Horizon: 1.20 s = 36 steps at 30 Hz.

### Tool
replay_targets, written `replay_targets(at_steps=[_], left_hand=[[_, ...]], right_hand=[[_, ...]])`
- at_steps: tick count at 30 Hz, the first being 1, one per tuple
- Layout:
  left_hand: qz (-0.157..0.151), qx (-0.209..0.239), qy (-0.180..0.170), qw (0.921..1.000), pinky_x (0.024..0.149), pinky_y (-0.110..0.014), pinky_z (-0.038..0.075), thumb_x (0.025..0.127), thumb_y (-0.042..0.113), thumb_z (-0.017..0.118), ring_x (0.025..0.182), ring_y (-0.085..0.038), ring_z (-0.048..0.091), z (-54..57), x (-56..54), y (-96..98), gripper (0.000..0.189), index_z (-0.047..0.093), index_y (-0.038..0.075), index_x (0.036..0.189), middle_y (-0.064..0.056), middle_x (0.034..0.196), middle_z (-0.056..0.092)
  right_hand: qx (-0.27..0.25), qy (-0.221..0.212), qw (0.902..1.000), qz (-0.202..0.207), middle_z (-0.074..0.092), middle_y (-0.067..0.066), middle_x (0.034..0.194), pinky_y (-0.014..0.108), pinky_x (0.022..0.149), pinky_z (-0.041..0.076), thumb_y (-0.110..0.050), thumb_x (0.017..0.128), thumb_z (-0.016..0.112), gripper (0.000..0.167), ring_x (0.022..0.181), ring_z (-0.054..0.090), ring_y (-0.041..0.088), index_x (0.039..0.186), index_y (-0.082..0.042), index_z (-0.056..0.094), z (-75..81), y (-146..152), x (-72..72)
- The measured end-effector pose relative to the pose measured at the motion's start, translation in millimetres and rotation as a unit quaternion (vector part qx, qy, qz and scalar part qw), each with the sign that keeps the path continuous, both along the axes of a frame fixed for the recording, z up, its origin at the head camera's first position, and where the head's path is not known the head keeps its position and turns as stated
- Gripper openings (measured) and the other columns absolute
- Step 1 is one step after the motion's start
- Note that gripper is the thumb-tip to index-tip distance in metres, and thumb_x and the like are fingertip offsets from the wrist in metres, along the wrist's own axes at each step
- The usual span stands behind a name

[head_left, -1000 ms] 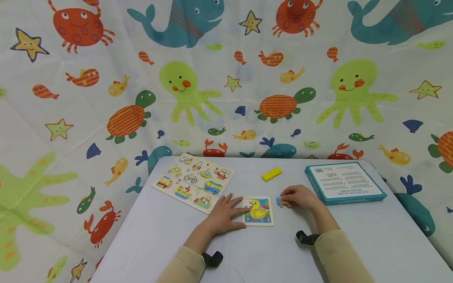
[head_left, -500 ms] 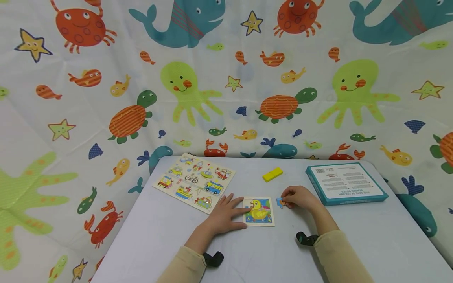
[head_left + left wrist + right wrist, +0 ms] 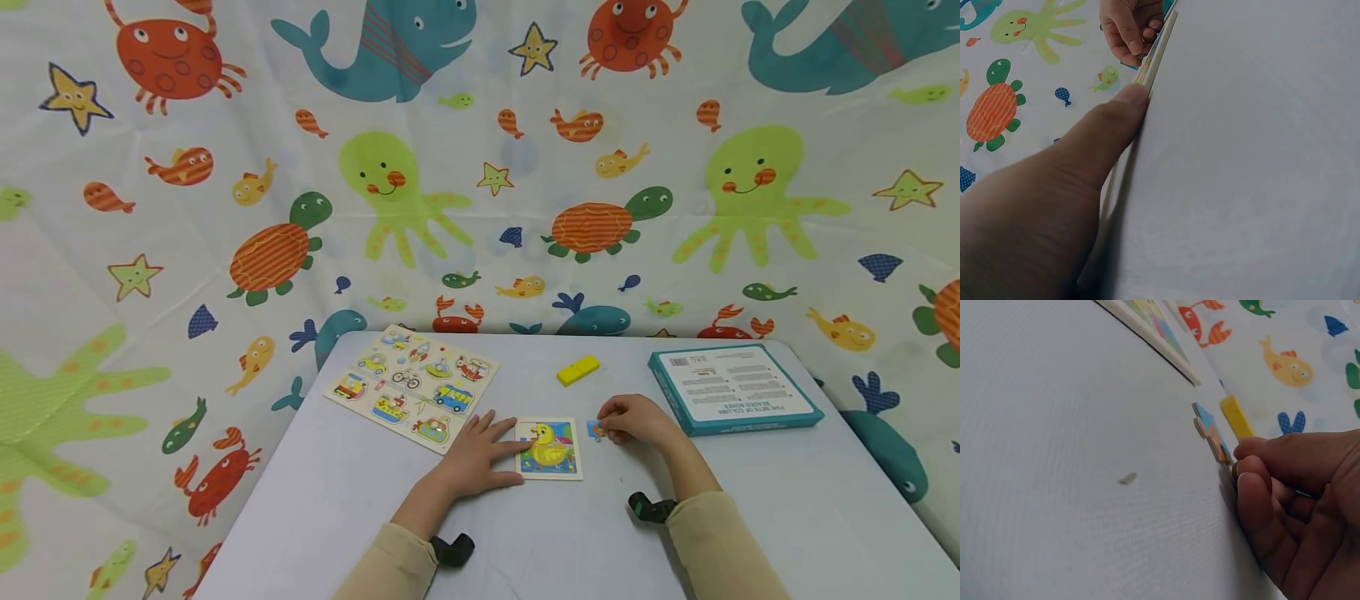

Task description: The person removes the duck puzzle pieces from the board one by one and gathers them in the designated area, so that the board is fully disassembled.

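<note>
A small square duck puzzle [image 3: 552,454] in a pale wooden frame lies on the white table. My left hand [image 3: 474,457] rests beside it with fingers spread, one fingertip on the picture and the thumb at the near left corner. To the right of the frame, my right hand [image 3: 637,421] pinches a small blue and orange jigsaw piece [image 3: 1210,432] between thumb and fingers. In the right wrist view the piece sticks out from the fingertips, apart from the frame; its gripped end is hidden.
A wooden vehicle puzzle board [image 3: 412,383] lies at the back left. Behind the duck puzzle is a yellow block [image 3: 577,370]. A teal box [image 3: 735,388] lies at the right. A sea-animal cloth [image 3: 450,208] hangs behind the table [image 3: 525,542].
The jigsaw piece turns slightly in my right fingertips, and more of it shows. My left hand stays in place on the duck puzzle.
</note>
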<state>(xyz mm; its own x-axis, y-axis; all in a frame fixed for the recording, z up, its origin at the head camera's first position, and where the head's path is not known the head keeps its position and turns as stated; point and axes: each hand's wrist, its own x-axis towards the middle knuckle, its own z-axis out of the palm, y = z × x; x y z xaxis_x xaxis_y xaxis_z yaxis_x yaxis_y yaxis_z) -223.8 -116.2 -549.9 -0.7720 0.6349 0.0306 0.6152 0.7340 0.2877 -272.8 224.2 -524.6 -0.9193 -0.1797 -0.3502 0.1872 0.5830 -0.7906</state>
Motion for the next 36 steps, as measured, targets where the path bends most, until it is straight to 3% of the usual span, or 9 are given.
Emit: replay_targets(at_steps=[8, 15, 22, 28, 36], left_hand=[[0.004, -0.001, -0.007, 1.0000, 0.123, -0.058, 0.015, 0.088, 0.071, 0.053, 0.153, -0.034, 0.018, 0.5, 0.7, -0.1, 0.059, 0.042, 0.054, 0.143, 0.007, 0.162, 0.031], [0.004, 0.000, -0.005, 1.0000, 0.122, -0.059, 0.016, 0.087, 0.072, 0.052, 0.153, -0.035, 0.018, -0.5, 0.2, -0.6, 0.059, 0.041, 0.055, 0.143, 0.007, 0.162, 0.031], [-0.001, 0.002, -0.001, 1.0000, 0.122, -0.060, 0.016, 0.087, 0.073, 0.051, 0.152, -0.035, 0.019, -0.6, -0.3, -0.4, 0.059, 0.041, 0.055, 0.143, 0.008, 0.162, 0.029], [-0.003, -0.003, 0.006, 1.0000, 0.121, -0.060, 0.017, 0.087, 0.074, 0.049, 0.152, -0.036, 0.020, -2.9, -1.5, -0.6, 0.060, 0.040, 0.054, 0.143, 0.009, 0.162, 0.031], [-0.004, -0.005, 0.013, 0.9999, 0.121, -0.061, 0.017, 0.088, 0.075, 0.047, 0.152, -0.037, 0.021, -5.6, -3.0, -1.1, 0.059, 0.041, 0.054, 0.143, 0.008, 0.161, 0.032]], right_hand=[[0.041, 0.037, 0.9983, 0.019, 0.065, 0.006, 0.087, 0.026, 0.069, 0.051, -0.026, 0.094, 0.066, 0.020, 0.077, 0.059, 0.019, 0.107, -0.011, 0.067, 9.5, -5.2, 1.0], [0.027, 0.053, 0.9976, 0.034, 0.065, 0.008, 0.090, 0.031, 0.069, 0.052, -0.024, 0.094, 0.066, 0.020, 0.074, 0.059, 0.022, 0.109, -0.010, 0.068, 27.0, -23.4, 2.3], [0.026, 0.059, 0.9965, 0.054, 0.064, 0.009, 0.090, 0.032, 0.067, 0.051, -0.024, 0.093, 0.068, 0.020, 0.075, 0.058, 0.024, 0.108, -0.012, 0.069, 34.6, -50.7, -0.3], [0.039, 0.063, 0.9944, 0.075, 0.063, 0.003, 0.092, 0.029, 0.071, 0.052, -0.025, 0.092, 0.069, 0.016, 0.082, 0.056, 0.021, 0.105, -0.016, 0.071, 32.4, -74.5, -3.2], [0.052, 0.064, 0.9915, 0.101, 0.062, 0.000, 0.089, 0.030, 0.074, 0.047, -0.022, 0.090, 0.070, 0.010, 0.085, 0.054, 0.019, 0.100, -0.021, 0.072, 16.1, -93.5, -6.7]])
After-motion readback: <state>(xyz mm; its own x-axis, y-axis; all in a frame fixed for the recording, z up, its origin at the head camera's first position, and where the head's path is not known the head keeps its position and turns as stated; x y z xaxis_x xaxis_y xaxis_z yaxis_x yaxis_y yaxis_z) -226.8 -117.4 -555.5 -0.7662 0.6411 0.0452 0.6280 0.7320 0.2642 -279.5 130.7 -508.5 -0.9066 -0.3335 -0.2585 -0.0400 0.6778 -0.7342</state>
